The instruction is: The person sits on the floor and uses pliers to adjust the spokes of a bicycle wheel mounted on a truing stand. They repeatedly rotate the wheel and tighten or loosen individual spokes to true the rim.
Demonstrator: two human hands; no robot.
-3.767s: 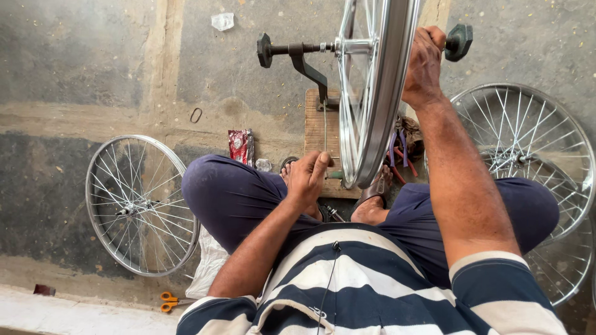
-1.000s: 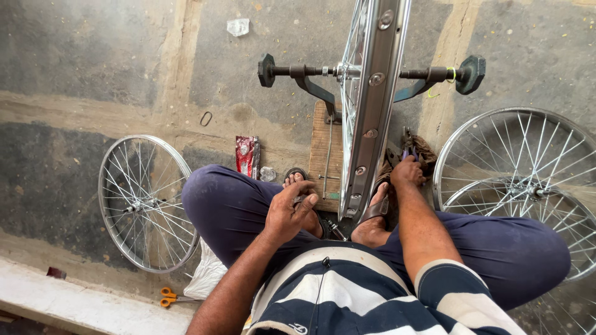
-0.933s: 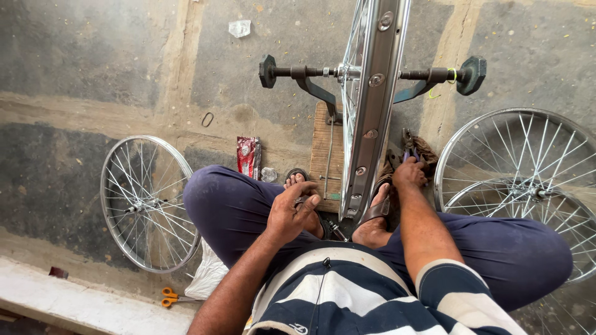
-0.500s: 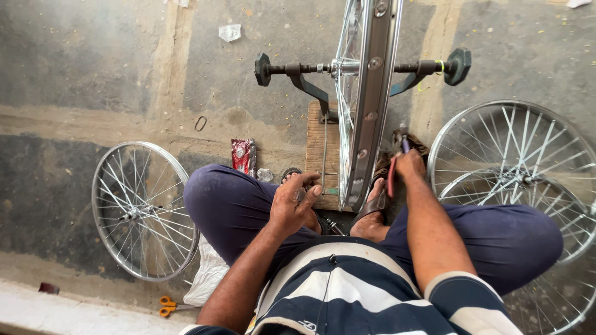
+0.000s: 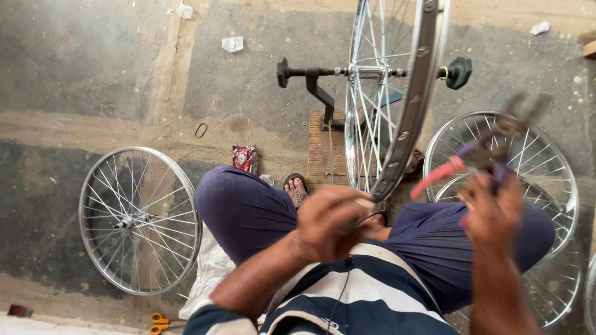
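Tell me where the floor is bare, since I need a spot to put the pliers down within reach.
Bare concrete lies left of the truing stand, between the crumpled wrapper, the red packet and the flat wheel. The right side is crowded: stacked wheels under the right hand holding pliers. The left hand is at the mounted rim.

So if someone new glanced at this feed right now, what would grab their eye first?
Probably the spoked wheel standing upright in a black stand at top centre, its rim running down to the left hand. Next, the right hand raised at the right, its grip shut on blurred pliers with red and purple handles. Then the loose wheel lying flat on the concrete floor at the left.
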